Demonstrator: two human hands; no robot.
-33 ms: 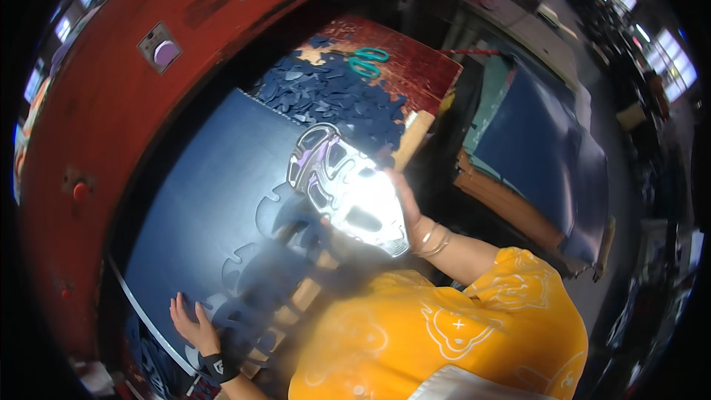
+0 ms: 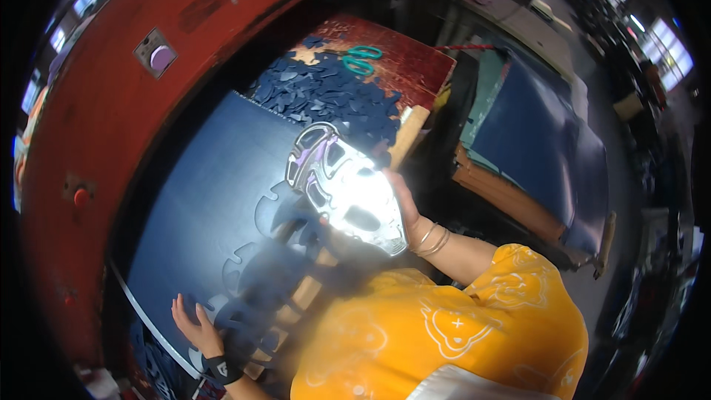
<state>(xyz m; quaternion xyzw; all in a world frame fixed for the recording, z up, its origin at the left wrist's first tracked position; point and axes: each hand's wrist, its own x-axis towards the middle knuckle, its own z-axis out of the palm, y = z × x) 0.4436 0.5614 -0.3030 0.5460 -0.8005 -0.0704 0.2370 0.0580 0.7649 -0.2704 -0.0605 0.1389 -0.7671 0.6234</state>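
Note:
My right hand grips a shiny metal cutting die by its right side, with most fingers hidden behind it. Glare whites out much of the die, which has curved blades and open cells. It is above a dark blue sheet, whose near edge has rows of curved cutouts. At the sheet's near left edge my left hand lies with fingers spread and nothing in it. A black band circles that wrist.
Small dark blue cut pieces are heaped on a worn red board, beside green-handled scissors. A red machine beam with a purple button spans the left. Stacked sheets stand at right.

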